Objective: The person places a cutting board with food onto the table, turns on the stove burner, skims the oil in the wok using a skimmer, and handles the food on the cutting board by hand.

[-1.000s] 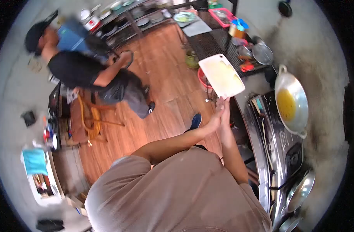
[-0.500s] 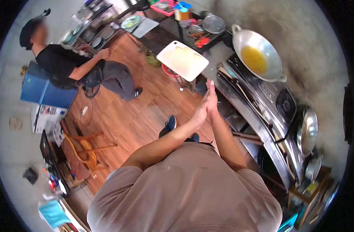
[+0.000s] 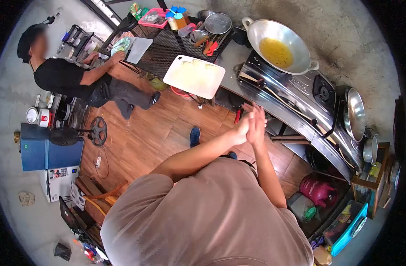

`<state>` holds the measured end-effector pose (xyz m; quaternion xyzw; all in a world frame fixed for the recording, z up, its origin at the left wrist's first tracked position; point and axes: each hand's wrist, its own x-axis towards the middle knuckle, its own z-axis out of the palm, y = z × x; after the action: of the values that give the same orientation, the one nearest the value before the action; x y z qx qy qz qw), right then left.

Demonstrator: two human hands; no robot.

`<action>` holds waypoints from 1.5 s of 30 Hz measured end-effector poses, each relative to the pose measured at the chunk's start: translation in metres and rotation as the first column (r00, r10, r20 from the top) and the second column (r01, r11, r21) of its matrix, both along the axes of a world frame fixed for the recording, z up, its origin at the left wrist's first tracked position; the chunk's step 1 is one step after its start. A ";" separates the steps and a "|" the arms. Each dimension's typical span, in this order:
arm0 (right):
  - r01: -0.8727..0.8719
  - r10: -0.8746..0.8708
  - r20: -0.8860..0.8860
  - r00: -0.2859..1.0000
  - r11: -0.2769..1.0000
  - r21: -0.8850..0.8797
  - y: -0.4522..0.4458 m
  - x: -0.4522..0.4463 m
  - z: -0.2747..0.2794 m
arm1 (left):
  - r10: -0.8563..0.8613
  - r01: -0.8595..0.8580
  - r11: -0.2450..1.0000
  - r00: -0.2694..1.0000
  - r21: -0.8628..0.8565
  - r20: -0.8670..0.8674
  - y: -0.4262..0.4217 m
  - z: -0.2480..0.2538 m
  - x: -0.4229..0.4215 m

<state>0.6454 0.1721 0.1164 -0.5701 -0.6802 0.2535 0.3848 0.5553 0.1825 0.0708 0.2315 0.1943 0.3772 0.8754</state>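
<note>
In front of my waist, my left hand [image 3: 240,129] and my right hand [image 3: 257,126] meet palm against palm. Their fingers are stretched out and a little spread, and I see nothing held between them. Just beyond them is the front edge of the steel stove [image 3: 274,86]. On its far burner rests a large metal wok [image 3: 300,48] with yellow oil [image 3: 276,52] in it. A white cutting board [image 3: 171,79] with a hole in one corner lies left of the stove, pale stains across its surface.
A person in black [image 3: 61,77] stands at the far left with hands near a plate [image 3: 120,45]. A mesh table [image 3: 161,54] carries bottles, a pink basket [image 3: 153,23] and a strainer [image 3: 217,23]. A pink gas cylinder [image 3: 317,190] stands low at right.
My view has turned, bringing the gas cylinder into sight. My hands stay together, but their fingers have shifted from flat alignment to more spread. The other person's hands now show near the plate.
</note>
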 end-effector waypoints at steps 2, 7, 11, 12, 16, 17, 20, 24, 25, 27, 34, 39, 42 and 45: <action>0.083 -0.093 0.054 0.994 0.982 0.171 0.013 -0.009 -0.013 | 0.007 -0.012 0.997 0.997 -0.076 -0.072 0.008 0.000 -0.025; 0.128 -0.228 -0.322 0.919 0.944 -0.304 0.054 -0.071 -0.032 | -0.309 0.319 0.948 0.916 -0.005 -0.255 0.065 0.012 -0.147; -0.075 -0.129 -0.503 0.855 0.928 -0.365 0.077 -0.131 -0.038 | -0.086 0.169 0.967 0.920 0.188 -0.382 0.105 0.008 -0.224; -0.087 -0.117 -0.472 0.874 0.918 -0.388 0.081 -0.145 -0.038 | -0.032 0.112 0.980 0.905 0.165 -0.425 0.116 0.002 -0.241; -0.212 -0.070 -0.581 0.811 0.890 -0.403 0.093 -0.193 -0.062 | 0.045 0.030 0.990 0.865 0.141 -0.500 0.142 -0.011 -0.287; -0.210 -0.071 -0.578 0.813 0.890 -0.405 0.096 -0.199 -0.074 | 0.051 0.031 0.988 0.857 0.151 -0.513 0.148 -0.020 -0.298; -0.230 -0.052 -0.449 0.892 0.804 -0.549 0.106 -0.208 -0.097 | 0.042 -0.035 0.999 0.885 0.024 -0.463 0.160 -0.044 -0.327; -0.185 -0.121 -0.440 0.890 0.785 -0.591 0.128 -0.210 -0.123 | 0.071 -0.153 0.981 0.855 -0.121 -0.514 0.172 -0.068 -0.356; -0.188 -0.123 -0.439 0.890 0.778 -0.599 0.133 -0.209 -0.130 | 0.054 -0.175 0.970 0.833 -0.170 -0.550 0.175 -0.073 -0.361; -0.093 -0.092 -0.267 0.959 0.790 -0.606 0.139 -0.199 -0.154 | -0.004 -0.154 0.962 0.818 -0.225 -0.576 0.183 -0.102 -0.373; 0.703 -0.586 0.399 0.705 0.503 -0.502 0.146 -0.182 -0.211 | 0.025 -0.105 0.994 0.419 -0.021 -0.908 0.178 -0.184 -0.404; 0.344 -0.595 -0.082 0.799 0.566 -0.749 0.142 -0.183 -0.242 | -0.023 -0.120 0.990 0.408 -0.079 -0.913 0.174 -0.231 -0.419; 0.338 -0.574 -0.058 0.816 0.557 -0.759 0.134 -0.185 -0.239 | 0.053 -0.357 0.913 0.584 -0.198 -0.810 0.179 -0.219 -0.415; 0.558 -0.567 0.151 0.809 0.664 -0.497 0.124 -0.189 -0.231 | 0.136 -0.316 0.949 0.451 -0.015 -0.882 0.185 -0.207 -0.422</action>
<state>0.4561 0.2959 -0.1143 -0.8316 -0.3729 0.3008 0.2810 0.1333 0.3673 -0.1360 0.2835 0.6725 0.3018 0.6134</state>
